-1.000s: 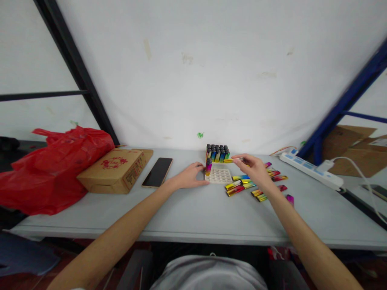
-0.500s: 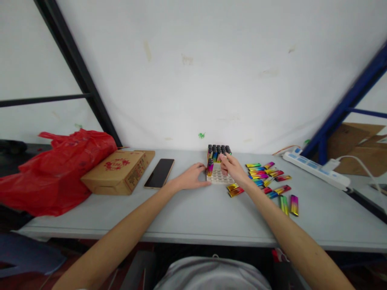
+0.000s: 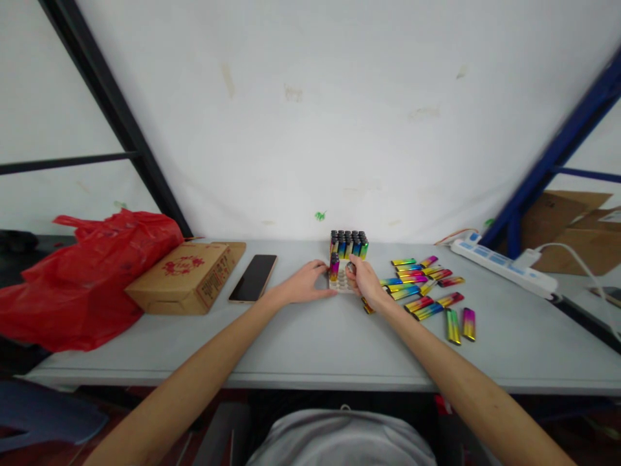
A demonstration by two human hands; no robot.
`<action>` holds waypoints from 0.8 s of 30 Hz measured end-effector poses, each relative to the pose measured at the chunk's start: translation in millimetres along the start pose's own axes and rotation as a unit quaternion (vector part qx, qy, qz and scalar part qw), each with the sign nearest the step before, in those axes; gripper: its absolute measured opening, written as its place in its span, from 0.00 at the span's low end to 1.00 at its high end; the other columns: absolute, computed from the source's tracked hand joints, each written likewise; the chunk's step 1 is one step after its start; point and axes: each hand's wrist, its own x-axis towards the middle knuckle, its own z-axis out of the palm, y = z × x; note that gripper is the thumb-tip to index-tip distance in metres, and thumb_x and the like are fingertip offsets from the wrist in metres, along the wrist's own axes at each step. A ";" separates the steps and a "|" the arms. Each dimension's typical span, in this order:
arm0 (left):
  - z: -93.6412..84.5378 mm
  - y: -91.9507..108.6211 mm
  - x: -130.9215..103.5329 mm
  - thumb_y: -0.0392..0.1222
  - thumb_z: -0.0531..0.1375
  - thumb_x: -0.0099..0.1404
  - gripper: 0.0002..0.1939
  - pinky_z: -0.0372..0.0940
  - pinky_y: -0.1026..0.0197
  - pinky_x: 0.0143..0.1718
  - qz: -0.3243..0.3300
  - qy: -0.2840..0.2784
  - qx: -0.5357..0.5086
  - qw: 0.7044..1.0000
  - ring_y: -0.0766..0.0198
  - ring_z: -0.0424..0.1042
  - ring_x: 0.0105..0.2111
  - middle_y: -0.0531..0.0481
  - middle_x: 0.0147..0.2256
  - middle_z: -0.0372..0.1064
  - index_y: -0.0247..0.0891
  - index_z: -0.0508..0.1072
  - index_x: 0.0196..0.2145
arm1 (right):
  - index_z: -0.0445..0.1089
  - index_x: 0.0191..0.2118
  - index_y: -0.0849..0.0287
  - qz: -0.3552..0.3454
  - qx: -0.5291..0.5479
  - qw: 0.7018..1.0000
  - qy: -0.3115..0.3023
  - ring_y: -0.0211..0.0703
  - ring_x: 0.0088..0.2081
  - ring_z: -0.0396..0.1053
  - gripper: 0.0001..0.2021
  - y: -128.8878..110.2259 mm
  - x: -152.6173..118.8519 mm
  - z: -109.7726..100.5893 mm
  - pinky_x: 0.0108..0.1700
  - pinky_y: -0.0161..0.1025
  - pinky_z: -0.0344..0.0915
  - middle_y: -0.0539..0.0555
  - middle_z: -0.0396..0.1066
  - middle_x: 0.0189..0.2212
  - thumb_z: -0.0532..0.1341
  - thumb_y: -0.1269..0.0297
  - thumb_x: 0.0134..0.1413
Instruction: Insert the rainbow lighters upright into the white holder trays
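While my left hand (image 3: 306, 283) lies flat steadying the tray (image 3: 339, 282) mid-frame, my right hand (image 3: 363, 280) grips a lighter (image 3: 350, 267); best seated upright, squarely.

Both hands meet at the white tray (image 3: 339, 279) in the middle of the desk (image 3: 310, 343). Behind the right hand (image 3: 365, 283), a block of upright lighters (image 3: 348, 245) fills the tray's far rows and closes that side. To the right of this hand, loose lighters (image 3: 427, 288) lie scattered flat, leaving only narrow gaps between them; a power strip (image 3: 504, 268) lies beyond. Left of the left hand (image 3: 305, 285), a phone (image 3: 253, 277) lies near, then a cardboard box (image 3: 187, 275) and a red plastic bag (image 3: 82, 278). Nearer than both hands, the desk surface lies bare to its front edge.
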 end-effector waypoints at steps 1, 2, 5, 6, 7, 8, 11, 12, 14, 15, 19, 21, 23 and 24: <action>0.2 -0.1 0.0 0.60 0.65 0.63 0.32 0.63 0.47 0.62 0.000 0.002 0.000 1.000 0.45 0.68 0.57 0.35 0.56 0.68 0.34 0.70 0.56 | 0.47 0.18 0.52 -0.001 0.001 1.000 -0.003 0.33 0.15 0.39 0.27 0.8 0.1 0.6 0.18 0.35 0.38 0.43 0.41 0.13 0.49 0.44 0.65; 0.4 -0.3 0.0 0.60 0.65 0.63 0.32 0.63 0.47 0.62 0.001 0.002 0.001 1.000 0.45 0.68 0.57 0.36 0.56 0.68 0.35 0.70 0.56 | 0.47 0.18 0.52 -0.002 0.001 1.000 -0.004 0.33 0.15 0.38 0.26 1.5 0.3 1.0 0.18 0.35 0.38 0.43 0.41 0.12 0.48 0.47 0.66; 0.9 -1.3 0.0 0.61 0.65 0.64 0.32 0.63 0.48 0.62 0.002 -0.002 0.005 1.000 0.45 0.68 0.57 0.36 0.56 0.68 0.35 0.70 0.56 | 0.46 0.18 0.52 -0.014 0.000 1.000 -0.015 0.33 0.14 0.38 0.23 2.7 0.7 0.5 0.17 0.35 0.38 0.43 0.41 0.12 0.46 0.54 0.65; 1.0 -1.7 -0.1 0.61 0.65 0.64 0.32 0.63 0.48 0.62 0.001 -0.003 0.007 1.000 0.46 0.68 0.57 0.35 0.56 0.68 0.34 0.70 0.56 | 0.47 0.18 0.52 -0.023 0.001 1.000 -0.021 0.33 0.14 0.39 0.22 2.7 0.6 0.0 0.17 0.35 0.38 0.43 0.42 0.11 0.46 0.55 0.64; 1.1 -2.1 -0.3 0.61 0.65 0.64 0.33 0.62 0.49 0.62 0.000 -0.003 0.007 1.000 0.46 0.68 0.57 0.35 0.56 0.68 0.34 0.70 0.56 | 0.47 0.17 0.52 -0.031 0.001 0.999 -0.024 0.33 0.14 0.39 0.22 2.6 0.4 -0.6 0.17 0.35 0.37 0.43 0.42 0.11 0.46 0.56 0.64; 1.2 -2.5 -0.4 0.61 0.64 0.64 0.33 0.62 0.49 0.63 -0.001 -0.004 0.005 1.000 0.46 0.68 0.58 0.35 0.57 0.68 0.34 0.70 0.56 | 0.47 0.17 0.52 -0.037 0.000 0.999 -0.025 0.33 0.14 0.40 0.22 2.2 0.1 -1.2 0.17 0.35 0.37 0.43 0.42 0.11 0.47 0.56 0.63; 1.2 -3.2 -0.8 0.62 0.64 0.64 0.34 0.62 0.49 0.63 0.000 -0.004 0.000 1.000 0.46 0.68 0.58 0.35 0.57 0.67 0.33 0.70 0.57 | 0.47 0.18 0.52 -0.041 0.001 0.999 -0.025 0.32 0.14 0.39 0.23 0.6 -0.5 -3.1 0.17 0.34 0.37 0.43 0.42 0.12 0.48 0.52 0.64; 1.2 -3.3 -0.9 0.62 0.64 0.64 0.34 0.62 0.49 0.63 0.001 -0.005 0.000 1.000 0.46 0.68 0.58 0.35 0.57 0.67 0.32 0.70 0.57 | 0.47 0.18 0.51 -0.037 0.002 0.999 -0.029 0.32 0.15 0.38 0.24 0.1 -0.5 -3.8 0.17 0.34 0.37 0.42 0.42 0.12 0.48 0.49 0.64; 0.9 -2.9 -0.8 0.62 0.64 0.64 0.34 0.62 0.48 0.63 0.000 -0.007 0.002 1.000 0.46 0.68 0.58 0.35 0.57 0.67 0.33 0.70 0.57 | 0.49 0.19 0.52 -0.027 -0.004 0.999 -0.036 0.32 0.15 0.39 0.27 -0.8 -0.4 -5.5 0.17 0.34 0.38 0.42 0.43 0.12 0.49 0.41 0.64; 0.6 -2.5 -0.7 0.62 0.64 0.64 0.33 0.62 0.48 0.62 -0.001 -0.007 0.003 1.000 0.46 0.68 0.58 0.35 0.57 0.67 0.34 0.70 0.57 | 0.51 0.20 0.52 -0.025 -0.015 0.999 -0.035 0.33 0.15 0.40 0.28 -1.2 -0.5 -6.5 0.17 0.34 0.39 0.42 0.44 0.12 0.49 0.37 0.63; -1.0 -0.1 -0.5 0.60 0.64 0.64 0.32 0.63 0.48 0.62 -0.002 -0.008 0.005 1.000 0.46 0.68 0.57 0.36 0.56 0.68 0.35 0.70 0.57 | 0.63 0.26 0.55 -0.081 -0.100 0.992 -0.014 0.36 0.17 0.49 0.34 -4.0 -3.1 -12.0 0.20 0.35 0.47 0.44 0.50 0.15 0.43 0.29 0.63; -1.7 0.7 -0.6 0.60 0.64 0.65 0.32 0.63 0.49 0.62 0.000 -0.009 0.003 1.000 0.47 0.68 0.57 0.36 0.56 0.68 0.35 0.70 0.57 | 0.68 0.30 0.56 -0.142 -0.169 0.975 0.003 0.38 0.20 0.56 0.35 -6.6 -5.4 -15.1 0.24 0.36 0.53 0.46 0.56 0.17 0.41 0.31 0.65; -2.0 0.9 -0.8 0.59 0.65 0.65 0.32 0.62 0.49 0.63 0.003 -0.007 0.000 1.000 0.46 0.68 0.57 0.36 0.56 0.68 0.34 0.70 0.57 | 0.70 0.34 0.57 -0.213 -0.251 0.944 0.018 0.41 0.25 0.62 0.32 -9.4 -7.3 -17.6 0.30 0.37 0.58 0.49 0.62 0.22 0.43 0.35 0.68; -1.9 0.9 -0.8 0.59 0.65 0.64 0.32 0.63 0.48 0.63 0.004 -0.006 0.000 1.000 0.46 0.68 0.57 0.36 0.56 0.68 0.34 0.70 0.57 | 0.70 0.35 0.58 -0.248 -0.288 0.925 0.021 0.42 0.28 0.64 0.31 -10.5 -7.8 -18.5 0.33 0.37 0.60 0.50 0.65 0.24 0.44 0.37 0.70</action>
